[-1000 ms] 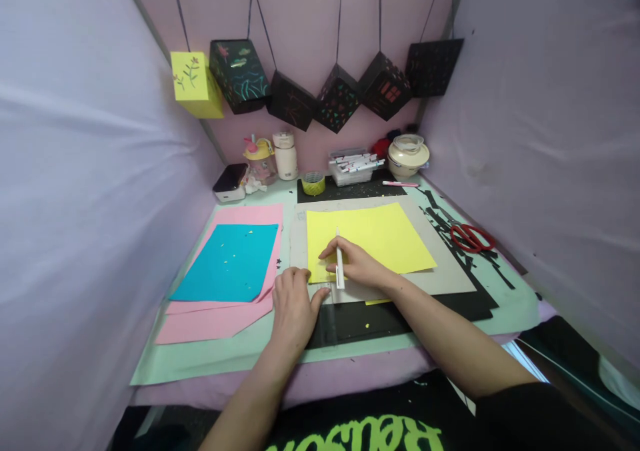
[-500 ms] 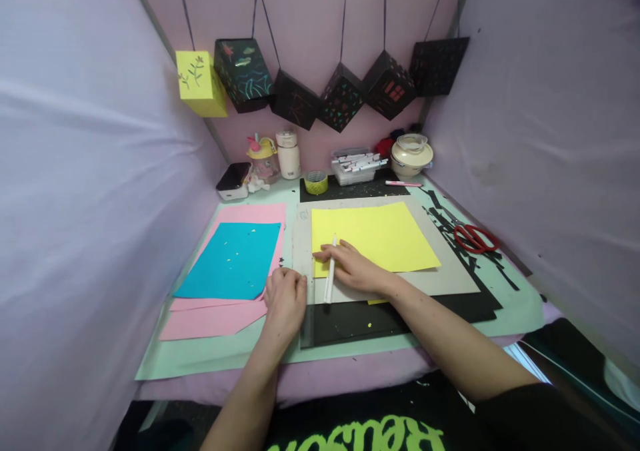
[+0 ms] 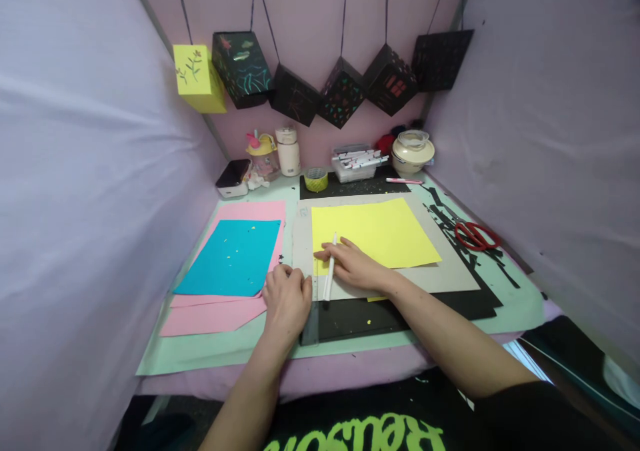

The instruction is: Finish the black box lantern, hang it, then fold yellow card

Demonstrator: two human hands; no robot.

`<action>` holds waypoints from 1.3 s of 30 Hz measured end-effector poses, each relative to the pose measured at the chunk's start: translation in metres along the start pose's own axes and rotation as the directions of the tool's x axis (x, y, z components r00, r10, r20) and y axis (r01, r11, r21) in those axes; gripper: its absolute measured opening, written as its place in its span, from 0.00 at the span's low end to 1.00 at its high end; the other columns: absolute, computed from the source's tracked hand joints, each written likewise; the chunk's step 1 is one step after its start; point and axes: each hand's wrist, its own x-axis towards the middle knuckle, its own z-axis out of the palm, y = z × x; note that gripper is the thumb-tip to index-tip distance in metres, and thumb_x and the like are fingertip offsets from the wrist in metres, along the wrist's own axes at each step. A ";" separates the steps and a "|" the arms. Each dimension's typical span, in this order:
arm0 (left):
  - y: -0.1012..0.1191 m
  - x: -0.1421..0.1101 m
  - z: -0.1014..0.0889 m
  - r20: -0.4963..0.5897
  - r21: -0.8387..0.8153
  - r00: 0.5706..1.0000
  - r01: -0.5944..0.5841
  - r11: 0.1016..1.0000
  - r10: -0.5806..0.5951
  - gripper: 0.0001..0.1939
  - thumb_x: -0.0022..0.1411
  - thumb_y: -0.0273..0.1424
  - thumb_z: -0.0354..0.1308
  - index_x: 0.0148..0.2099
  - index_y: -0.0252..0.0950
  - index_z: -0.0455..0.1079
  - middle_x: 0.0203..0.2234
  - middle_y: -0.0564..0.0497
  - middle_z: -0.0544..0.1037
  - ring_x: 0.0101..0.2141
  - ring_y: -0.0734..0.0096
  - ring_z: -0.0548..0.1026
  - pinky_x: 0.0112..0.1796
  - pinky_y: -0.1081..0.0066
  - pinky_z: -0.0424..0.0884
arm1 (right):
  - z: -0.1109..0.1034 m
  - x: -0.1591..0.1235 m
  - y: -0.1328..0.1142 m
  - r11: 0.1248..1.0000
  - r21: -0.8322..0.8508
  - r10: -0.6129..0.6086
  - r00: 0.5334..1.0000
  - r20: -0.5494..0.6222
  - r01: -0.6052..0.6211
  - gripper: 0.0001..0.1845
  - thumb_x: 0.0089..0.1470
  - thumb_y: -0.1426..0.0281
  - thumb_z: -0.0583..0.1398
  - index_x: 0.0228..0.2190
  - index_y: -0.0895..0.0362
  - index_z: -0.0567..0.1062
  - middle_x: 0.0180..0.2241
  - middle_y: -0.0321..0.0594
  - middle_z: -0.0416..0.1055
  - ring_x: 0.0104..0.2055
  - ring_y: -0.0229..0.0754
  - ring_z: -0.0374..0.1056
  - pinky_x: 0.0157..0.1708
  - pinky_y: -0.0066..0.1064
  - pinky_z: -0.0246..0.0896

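Observation:
My left hand [image 3: 287, 304] is closed at the left edge of the grey board, its fingers curled on a clear ruler [image 3: 311, 318]. The ruler runs front to back, with its near end over black paper [image 3: 360, 324] and its upper part by the left edge of the yellow sheet [image 3: 380, 228]. My right hand [image 3: 353, 264] rests on the yellow sheet and holds a slim white pen [image 3: 329, 274] between its fingers. The pen's tip points away from me. A blue sheet [image 3: 230, 258] with small yellow scraps lies left of my left hand.
Pink sheets [image 3: 210, 321] lie under the blue one, and a grey board [image 3: 450, 278] under the yellow. Red-handled scissors [image 3: 476, 236] sit among black strips at right. Behind are a tape roll [image 3: 316, 180], a box of pens [image 3: 356, 168] and bottles. Decorated paper boxes [image 3: 341, 94] hang above.
My left hand has shifted slightly right, and the ruler with it, closer to the pen. My right hand with the pen stays nearly in place. The view has tilted a little.

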 end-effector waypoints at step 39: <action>-0.008 -0.004 0.003 0.027 -0.088 0.976 -0.212 0.973 0.215 0.17 0.67 0.29 0.50 0.56 0.44 0.69 0.59 0.50 0.69 0.61 0.56 0.62 0.53 0.51 0.58 | 0.000 0.000 0.003 0.999 -0.040 -0.015 0.999 0.031 0.017 0.22 0.54 0.82 0.49 0.47 0.52 0.67 0.54 0.38 0.71 0.63 0.42 0.58 0.65 0.54 0.41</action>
